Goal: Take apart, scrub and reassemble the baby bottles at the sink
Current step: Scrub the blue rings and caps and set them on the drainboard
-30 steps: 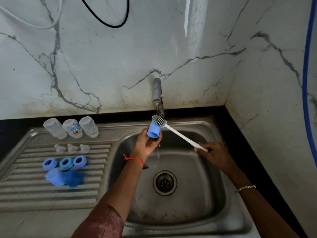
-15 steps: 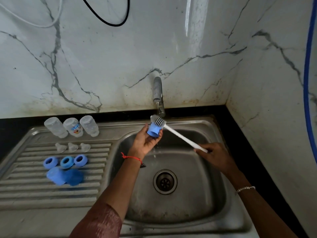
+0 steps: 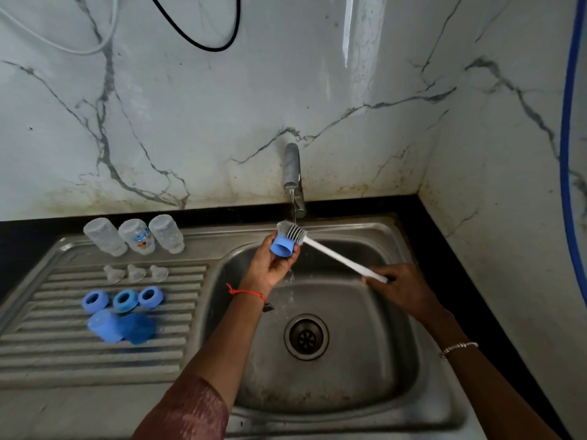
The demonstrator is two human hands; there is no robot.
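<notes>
Steel sink [image 3: 422,369] below a running tap [image 3: 293,173]. Left hand [image 3: 270,265] grasps a blue cap [image 3: 282,246] under the stream; right hand [image 3: 401,289] grasps the brush [image 3: 320,246], bristles against the cap. Bottles [image 3: 135,236] lie on the drainboard [image 3: 47,360].

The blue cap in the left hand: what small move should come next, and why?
Probably turn the blue cap a little in the left hand, because the brush held by the right hand touches only its upper side under the running tap.
</notes>
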